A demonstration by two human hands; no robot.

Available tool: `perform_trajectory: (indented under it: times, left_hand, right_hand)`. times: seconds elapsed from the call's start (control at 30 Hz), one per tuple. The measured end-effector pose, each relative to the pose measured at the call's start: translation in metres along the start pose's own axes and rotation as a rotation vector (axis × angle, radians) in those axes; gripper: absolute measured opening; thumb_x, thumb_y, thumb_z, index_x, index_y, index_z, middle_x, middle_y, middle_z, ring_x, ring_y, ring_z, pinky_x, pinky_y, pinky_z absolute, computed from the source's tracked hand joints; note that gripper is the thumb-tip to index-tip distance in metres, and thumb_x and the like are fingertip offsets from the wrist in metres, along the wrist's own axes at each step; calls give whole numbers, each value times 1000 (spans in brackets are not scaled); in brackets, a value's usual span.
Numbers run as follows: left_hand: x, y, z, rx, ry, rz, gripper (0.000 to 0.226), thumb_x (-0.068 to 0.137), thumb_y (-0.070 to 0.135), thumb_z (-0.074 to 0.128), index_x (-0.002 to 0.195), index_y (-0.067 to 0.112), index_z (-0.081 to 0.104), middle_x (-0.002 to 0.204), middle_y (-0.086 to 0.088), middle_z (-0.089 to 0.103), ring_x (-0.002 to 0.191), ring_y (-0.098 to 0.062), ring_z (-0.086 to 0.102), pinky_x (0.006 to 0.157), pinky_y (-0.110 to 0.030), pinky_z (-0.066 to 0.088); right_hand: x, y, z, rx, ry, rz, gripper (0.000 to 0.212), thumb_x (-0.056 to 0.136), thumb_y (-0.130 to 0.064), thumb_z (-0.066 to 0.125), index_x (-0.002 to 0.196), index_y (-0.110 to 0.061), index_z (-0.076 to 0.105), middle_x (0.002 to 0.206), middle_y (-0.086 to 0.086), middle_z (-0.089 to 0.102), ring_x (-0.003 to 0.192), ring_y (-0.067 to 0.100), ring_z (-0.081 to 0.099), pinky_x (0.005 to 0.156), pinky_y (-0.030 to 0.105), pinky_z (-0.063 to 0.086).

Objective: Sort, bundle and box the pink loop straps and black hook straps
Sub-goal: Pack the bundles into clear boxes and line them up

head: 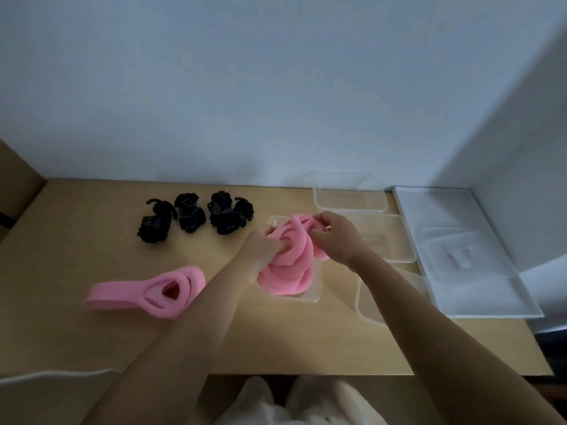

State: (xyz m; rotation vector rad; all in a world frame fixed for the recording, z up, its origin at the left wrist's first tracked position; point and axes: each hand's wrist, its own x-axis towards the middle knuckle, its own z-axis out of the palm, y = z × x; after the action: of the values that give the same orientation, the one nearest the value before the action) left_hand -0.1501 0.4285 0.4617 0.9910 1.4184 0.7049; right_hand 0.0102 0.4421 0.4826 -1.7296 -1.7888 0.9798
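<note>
Hidden and unclear items

Your left hand (263,250) fingertips are buried in the pink strap bundle (287,265), which covers the clear box (316,294) floor; the tray's (460,256) pink contents are blurred.

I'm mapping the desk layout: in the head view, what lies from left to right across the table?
Loose pink strap coil → black strap bundles → pink straps held by both hands over a clear container → white tray.

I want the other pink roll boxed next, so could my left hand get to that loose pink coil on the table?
Probably yes, once freed. The left hand is gripping the pink bundle; the loose pink coil lies in the open on that side, with nothing between.
</note>
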Motion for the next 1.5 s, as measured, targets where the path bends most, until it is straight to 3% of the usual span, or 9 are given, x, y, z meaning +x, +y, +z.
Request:
perform_trajectory:
  times: [0.3,0.43,0.6,0.7,0.83,0.97,1.13,1.33,1.5]
  left_hand:
    - [13,-8,28,309,244,-31,27,91,10,46,118,10,49,97,-4,60,82,-19,58,67,-29,50]
    - [14,-11,30,481,285,19,39,90,10,48,128,8,37,108,-13,61,90,-28,59,77,-38,51]
    - [14,-20,37,593,336,60,35,91,17,50,122,6,37,107,-12,57,84,-25,58,65,-31,45]
    - [14,-25,38,675,361,87,36,92,17,49,124,5,39,119,-12,47,90,-25,55,70,-29,42]
    - [16,-29,35,706,315,137,36,95,16,44,130,8,41,128,-10,46,105,-21,52,84,-26,43]
    - [7,-25,29,807,160,213,52,102,17,32,149,4,14,156,-10,18,142,-18,21,109,-17,18]
    - [4,-39,34,1221,113,182,67,100,34,26,149,-1,-4,157,-21,-4,146,-31,-9,120,-41,-4]
    - [-17,-37,45,1249,332,89,51,100,26,32,146,7,21,149,-13,27,137,-27,25,110,-33,24]
    - [-17,-42,46,1389,131,15,64,101,25,30,148,-2,-6,156,-23,0,146,-33,3,118,-39,6]
  right_hand:
    - [25,9,21,175,19,165,22,95,-17,48,107,-4,61,95,7,63,86,21,58,69,28,47]
    - [20,10,24,297,-97,114,37,94,-34,48,104,-1,62,99,13,65,91,27,62,81,38,53]
    - [23,22,30,-70,-209,-64,26,87,-29,61,97,-5,56,92,6,61,75,17,56,59,14,42]
    - [26,24,43,-206,-191,-52,41,92,-33,54,122,-5,47,118,9,49,84,12,48,70,14,37]
    - [25,22,54,-297,-148,-43,46,96,-31,48,131,-3,37,124,14,46,95,16,50,82,21,44]
    - [24,20,59,-257,-107,-22,44,94,-28,51,129,-4,38,122,13,48,100,25,56,85,31,48]
    - [23,20,67,-340,-72,9,41,96,-38,44,123,-6,42,118,9,52,106,23,50,86,32,46]
    - [25,17,76,-634,-62,-51,44,98,-40,38,127,-6,42,125,12,45,115,27,39,92,30,34]
    - [22,16,66,-769,-101,-89,57,99,-46,25,137,-5,32,129,13,40,116,27,39,94,35,34]
